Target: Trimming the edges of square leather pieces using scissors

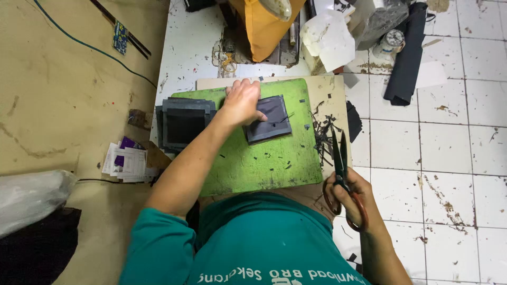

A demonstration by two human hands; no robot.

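Head view: left hand laid palm-down, fingers spread and released, pressing flat on the upper left part of a dark grey square fabric piece; the piece lies on a green cutting mat, under and just right of those fingers; the mat rests on a pale board upon the white tabletop; a stack of dark square pieces sits just behind the left wrist, at the mat's left edge; dark offcut scraps lie beyond the fabric piece, near the mat's right edge. Right hand clenched through the red-brown handles of black-bladed scissors; the blades, almost closed, point away from the fingers, over the mat's right edge beside the scraps; the scissors are well apart from the fabric piece; white floor tiles lie to the right of this hand.
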